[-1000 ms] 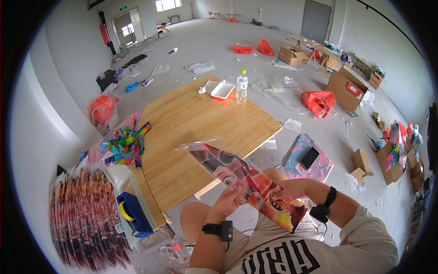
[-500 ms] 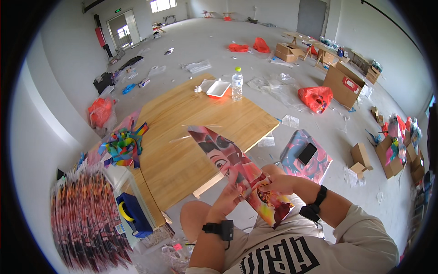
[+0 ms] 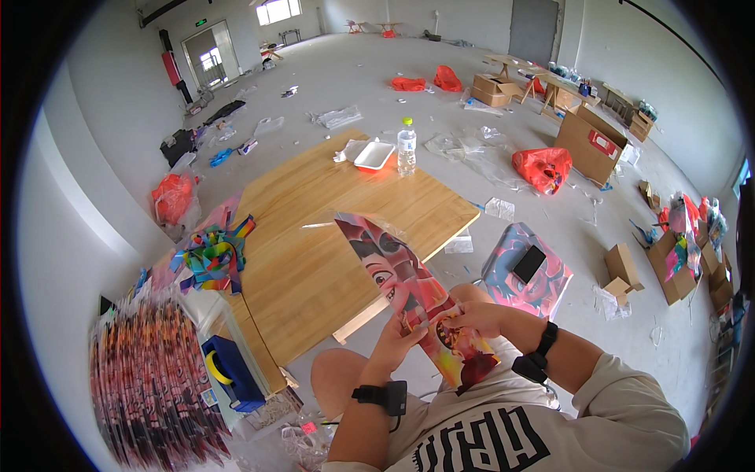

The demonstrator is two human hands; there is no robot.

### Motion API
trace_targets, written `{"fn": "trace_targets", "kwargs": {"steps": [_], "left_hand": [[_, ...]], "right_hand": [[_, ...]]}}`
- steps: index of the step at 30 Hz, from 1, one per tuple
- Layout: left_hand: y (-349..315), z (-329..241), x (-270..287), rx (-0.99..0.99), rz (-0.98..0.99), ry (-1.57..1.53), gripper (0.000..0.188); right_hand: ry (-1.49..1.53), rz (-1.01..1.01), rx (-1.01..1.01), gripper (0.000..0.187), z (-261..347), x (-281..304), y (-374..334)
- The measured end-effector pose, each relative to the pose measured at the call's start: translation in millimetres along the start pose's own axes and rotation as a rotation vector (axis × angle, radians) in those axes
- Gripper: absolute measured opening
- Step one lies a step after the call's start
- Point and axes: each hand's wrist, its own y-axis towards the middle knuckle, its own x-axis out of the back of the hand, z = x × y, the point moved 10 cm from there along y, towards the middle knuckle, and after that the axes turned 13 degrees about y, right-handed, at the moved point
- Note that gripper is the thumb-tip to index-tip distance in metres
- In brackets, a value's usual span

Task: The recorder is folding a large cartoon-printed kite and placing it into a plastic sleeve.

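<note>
A long folded printed sheet (image 3: 387,267) with a cartoon face in red, pink and yellow slants across my lap. Its pointed far end reaches over the table edge. My left hand (image 3: 399,338) grips its left edge near the middle, fingers closed. Across from it, my right hand (image 3: 476,318) is closed on the right edge, thumb on the print. On the right, beside my knee, a flat printed pile (image 3: 503,275) carries a black phone (image 3: 529,264). At lower left stands a thick row of similar folded printed sheets (image 3: 149,381).
The wooden table (image 3: 314,283) holds a water bottle (image 3: 406,148), a white-and-red tray (image 3: 374,156) and thin clear film. Rainbow ribbons (image 3: 212,256) lie at its left, near a blue box (image 3: 242,385) with a yellow handle. Cardboard boxes (image 3: 590,145) and red bags (image 3: 543,169) litter the floor.
The sheet's far tip has shifted slightly right and its lower end slightly left, so it stands a bit steeper. Both hands keep their grip.
</note>
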Motion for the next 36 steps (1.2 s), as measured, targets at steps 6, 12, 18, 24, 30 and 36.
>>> {"fn": "trace_targets", "kwargs": {"steps": [6, 12, 18, 24, 30, 36], "left_hand": [[1, -2, 14, -0.041, -0.088, -0.077, 0.06], [4, -13, 35, -0.147, -0.212, -0.259, 0.055], [7, -27, 34, -0.218, -0.271, -0.258, 0.048], [11, -24, 34, -0.224, -0.258, -0.308, 0.046], [8, -22, 35, -0.201, -0.223, -0.336, 0.048], [6, -21, 35, -0.169, -0.263, -0.327, 0.047]], "right_hand": [[0.221, 0.111, -0.004, 0.066, 5, -14, -21], [0.492, 0.214, 0.126, 0.068, -7, 2, -60], [0.638, 0.122, 0.162, 0.06, -33, -26, -63], [0.51, -0.017, 0.216, 0.054, -40, -19, -40], [0.545, -0.004, 0.284, 0.051, -30, -22, -40], [0.654, 0.014, 0.35, 0.05, -16, -27, -42]]}}
